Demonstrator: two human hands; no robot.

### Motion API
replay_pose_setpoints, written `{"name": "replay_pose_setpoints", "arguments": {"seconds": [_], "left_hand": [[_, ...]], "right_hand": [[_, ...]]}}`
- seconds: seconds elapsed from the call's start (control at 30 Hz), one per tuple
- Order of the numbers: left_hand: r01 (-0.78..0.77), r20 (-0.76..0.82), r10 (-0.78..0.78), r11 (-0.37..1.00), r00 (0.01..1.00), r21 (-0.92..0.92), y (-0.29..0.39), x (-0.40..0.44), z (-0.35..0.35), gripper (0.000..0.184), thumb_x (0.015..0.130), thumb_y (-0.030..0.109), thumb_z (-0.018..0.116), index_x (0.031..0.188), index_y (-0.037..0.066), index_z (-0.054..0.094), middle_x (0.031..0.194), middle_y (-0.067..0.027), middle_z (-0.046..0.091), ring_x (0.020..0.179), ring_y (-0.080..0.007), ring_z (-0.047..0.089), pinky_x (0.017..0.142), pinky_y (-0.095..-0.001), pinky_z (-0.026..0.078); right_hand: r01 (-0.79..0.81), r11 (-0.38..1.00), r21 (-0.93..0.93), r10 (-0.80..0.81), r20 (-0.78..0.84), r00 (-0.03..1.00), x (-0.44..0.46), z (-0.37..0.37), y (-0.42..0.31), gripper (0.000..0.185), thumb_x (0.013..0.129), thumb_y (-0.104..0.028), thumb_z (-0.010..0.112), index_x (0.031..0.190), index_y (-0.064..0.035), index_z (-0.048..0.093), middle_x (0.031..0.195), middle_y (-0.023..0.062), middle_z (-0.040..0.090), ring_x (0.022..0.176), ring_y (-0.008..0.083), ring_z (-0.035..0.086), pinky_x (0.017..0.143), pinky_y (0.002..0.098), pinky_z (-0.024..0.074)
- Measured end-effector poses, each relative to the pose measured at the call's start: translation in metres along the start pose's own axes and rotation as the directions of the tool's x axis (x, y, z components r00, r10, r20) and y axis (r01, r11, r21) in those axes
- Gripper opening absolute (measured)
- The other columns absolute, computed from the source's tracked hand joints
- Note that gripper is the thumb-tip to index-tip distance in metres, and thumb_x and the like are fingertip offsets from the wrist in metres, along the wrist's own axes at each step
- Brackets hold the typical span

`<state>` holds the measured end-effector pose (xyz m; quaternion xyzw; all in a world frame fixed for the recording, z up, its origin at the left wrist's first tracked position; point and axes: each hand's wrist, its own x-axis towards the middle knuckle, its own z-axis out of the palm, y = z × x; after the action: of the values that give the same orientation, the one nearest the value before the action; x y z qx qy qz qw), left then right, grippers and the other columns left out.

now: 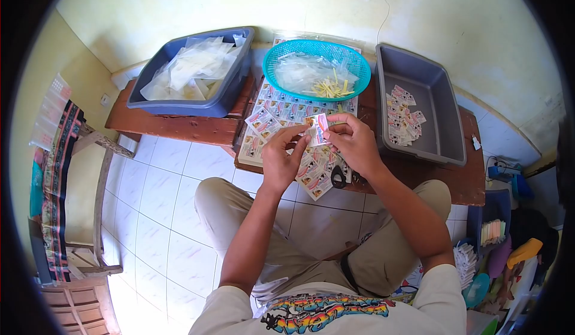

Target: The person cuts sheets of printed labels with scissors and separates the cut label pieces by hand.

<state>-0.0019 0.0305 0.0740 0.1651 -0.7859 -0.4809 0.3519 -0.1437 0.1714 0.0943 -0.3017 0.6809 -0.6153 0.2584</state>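
Note:
A small printed label [317, 129] is held up between both hands. My left hand [286, 154] pinches its left edge, and my right hand [353, 142] grips its right edge with thumb and fingers. Below and behind them lie printed label sheets [315, 173] on the bench, with black-handled scissors [339, 177] beside my right hand. A turquoise basket [317, 98] beyond the hands holds clear plastic bags [305, 71] and thin yellow strips [331, 87].
A blue-grey tub [211, 108] of translucent bags stands at the left of the brown bench [173, 125]. At the right, a grey tray [440, 95] holds loose cut labels [404, 119]. My knees are just below the bench edge.

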Motion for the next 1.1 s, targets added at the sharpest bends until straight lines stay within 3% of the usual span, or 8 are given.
{"name": "replay_pose_setpoints", "arguments": {"seconds": [0.03,0.13,0.33,0.6,0.67,0.8,0.87,1.1], "left_hand": [[0.029,-0.013,-0.03,0.999,0.999,-0.031,-0.003,-0.002,0.001,0.03,0.093,0.006,0.079,0.123,0.004,0.075,0.104,-0.015,0.077,0.087,-0.019,0.076,0.078,-0.0315,0.061],[0.151,0.016,-0.151,0.977,0.988,-0.149,-0.004,-0.005,0.003,0.029,0.094,0.005,0.078,0.123,0.003,0.075,0.101,-0.0112,0.078,0.089,-0.014,0.074,0.08,-0.0285,0.06],[0.252,0.127,-0.217,0.835,0.968,-0.49,0.006,-0.007,0.003,0.027,0.096,0.002,0.076,0.122,-0.003,0.073,0.103,-0.0079,0.077,0.09,-0.0109,0.071,0.081,-0.0269,0.059],[0.265,0.095,-0.252,0.829,0.963,-0.492,0.005,-0.009,0.006,0.027,0.096,0.0,0.075,0.123,-0.004,0.072,0.102,-0.0076,0.076,0.091,-0.0106,0.07,0.081,-0.0261,0.06],[0.265,0.088,-0.257,0.817,0.962,-0.512,0.002,-0.009,0.007,0.026,0.096,0.0,0.075,0.122,-0.004,0.073,0.102,-0.0074,0.076,0.091,-0.0104,0.07,0.081,-0.0259,0.06],[0.324,0.118,-0.308,0.801,0.944,-0.503,-0.007,-0.01,0.005,0.028,0.095,0.002,0.077,0.123,-0.003,0.073,0.106,-0.0087,0.076,0.093,-0.0113,0.07,0.085,-0.0275,0.059],[0.346,0.121,-0.33,0.801,0.936,-0.489,-0.01,-0.011,0.006,0.028,0.095,0.002,0.077,0.123,-0.003,0.072,0.106,-0.0085,0.076,0.093,-0.0115,0.07,0.085,-0.0275,0.059],[0.35,0.091,-0.346,0.83,0.934,-0.435,-0.015,-0.009,0.009,0.027,0.095,0.004,0.078,0.121,-0.001,0.074,0.1,-0.0064,0.077,0.087,-0.0089,0.069,0.079,-0.025,0.059]], "right_hand": [[0.005,1.0,0.019,-0.005,0.001,1.0,-0.002,0.002,-0.001,0.033,0.096,-0.007,0.076,0.126,0.0008,0.064,0.102,0.0114,0.076,0.085,0.0117,0.074,0.069,0.0268,0.0603],[0.021,0.998,0.053,-0.021,0.0,1.0,-0.008,0.003,-0.001,0.033,0.096,-0.007,0.076,0.126,0.0008,0.064,0.103,0.0117,0.076,0.087,0.0115,0.073,0.07,0.0265,0.0601],[0.052,0.988,0.144,-0.055,0.021,0.998,-0.014,0.001,-0.002,0.036,0.097,-0.008,0.075,0.13,0.0001,0.064,0.107,0.0116,0.075,0.09,0.011,0.072,0.071,0.026,0.0598],[0.056,0.988,0.144,-0.053,-0.027,0.998,-0.029,-0.007,0.0,0.037,0.102,-0.019,0.071,0.133,-0.0005,0.065,0.11,0.0133,0.076,0.089,0.0154,0.074,0.071,0.0289,0.0592],[0.078,0.948,-0.308,-0.097,-0.046,0.994,-0.037,-0.012,0.004,0.042,0.099,-0.021,0.072,0.133,0.0009,0.064,0.106,0.0174,0.076,0.094,0.0282,0.076,0.076,0.0376,0.0598],[0.17,0.792,-0.587,-0.158,0.073,0.985,-0.049,-0.023,0.028,0.046,0.094,-0.019,0.073,0.134,0.0013,0.062,0.108,0.0219,0.072,0.1,0.0405,0.073,0.086,0.0471,0.059],[0.061,0.588,-0.807,-0.006,0.071,0.997,-0.057,-0.022,0.028,0.051,0.09,-0.015,0.074,0.137,-0.0007,0.06,0.117,0.0224,0.068,0.102,0.046,0.07,0.092,0.0521,0.0573],[0.041,0.489,-0.871,0.071,0.086,0.994,-0.064,-0.014,0.023,0.059,0.087,-0.015,0.077,0.142,-0.0056,0.057,0.129,0.0205,0.061,0.112,0.0419,0.067,0.096,0.0496,0.0567]]}}
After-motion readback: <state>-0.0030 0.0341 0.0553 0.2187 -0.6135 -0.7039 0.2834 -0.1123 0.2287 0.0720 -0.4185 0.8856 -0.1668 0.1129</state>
